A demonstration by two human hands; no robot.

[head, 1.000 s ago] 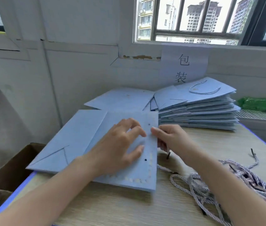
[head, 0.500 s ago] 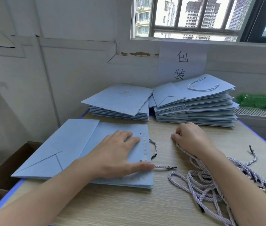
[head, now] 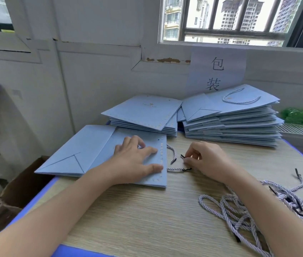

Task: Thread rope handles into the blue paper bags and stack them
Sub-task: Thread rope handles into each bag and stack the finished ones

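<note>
The left hand (head: 137,160) presses flat on the blue paper bag (head: 109,154) to keep it steady, while at its 3 o'clock the right hand (head: 206,160) pinches a black rope tip (head: 182,156), probably for threading.

Flat pale-blue paper bag (head: 109,154) lying on the table, two black-tipped lilac twisted rope ends (head: 173,154) protruding from its right edge, loose rope-handle tangle (head: 249,216) right, finished bag stack (head: 230,119) behind.

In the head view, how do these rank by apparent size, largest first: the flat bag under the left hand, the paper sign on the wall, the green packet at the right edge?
1. Flat bag, though it lies nearest the camera.
2. Paper sign.
3. Green packet, partly cut off by the frame edge, so unsure.
</note>
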